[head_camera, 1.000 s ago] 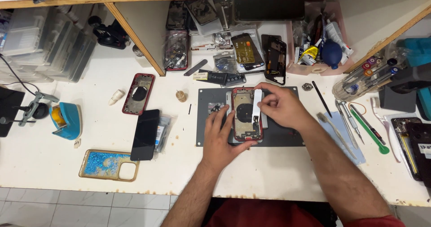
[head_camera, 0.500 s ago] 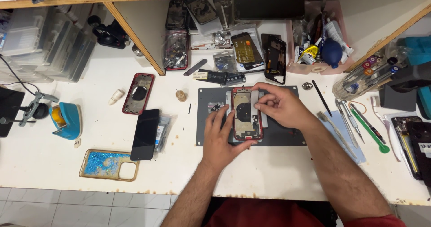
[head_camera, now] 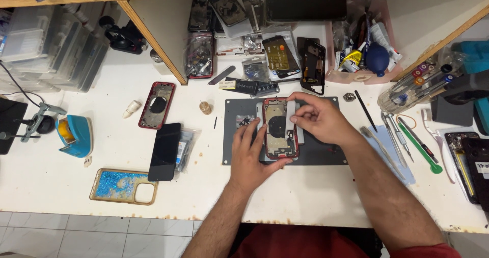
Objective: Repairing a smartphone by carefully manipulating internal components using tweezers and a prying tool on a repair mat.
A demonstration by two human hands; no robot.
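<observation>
Opened red phone frame (head_camera: 278, 129) lying face-up at the middle of a dark grey mat (head_camera: 316, 153), centre of the white worktop (head_camera: 61, 186)

Left hand (head_camera: 253, 156) at about 7 o'clock from the frame, fingers spread flat and apart, fingertips pressed on the frame's left edge, thumb tucked under its lower end, gripping nothing

Right hand (head_camera: 320, 119) at 2 o'clock from the frame, thumb and forefinger pinched together on a pale strip (head_camera: 292, 116) lying along the frame's right edge

Small cluster of loose parts (head_camera: 245, 121) on the mat at 9 o'clock, just beside the left fingertips

Black flat tool (head_camera: 252, 86) at 12 o'clock, just off the mat

Farther out at 9 o'clock, well apart: second red frame (head_camera: 157, 105), black phone (head_camera: 165, 151) face down, glittery blue case (head_camera: 124, 186) at 8 o'clock, blue tape dispenser (head_camera: 75, 135) near the left edge

At 3 o'clock, tweezers (head_camera: 392, 130) and a green-handled tool (head_camera: 418, 152) on the worktop; pink tray (head_camera: 379, 74) of supplies at 1 o'clock
</observation>
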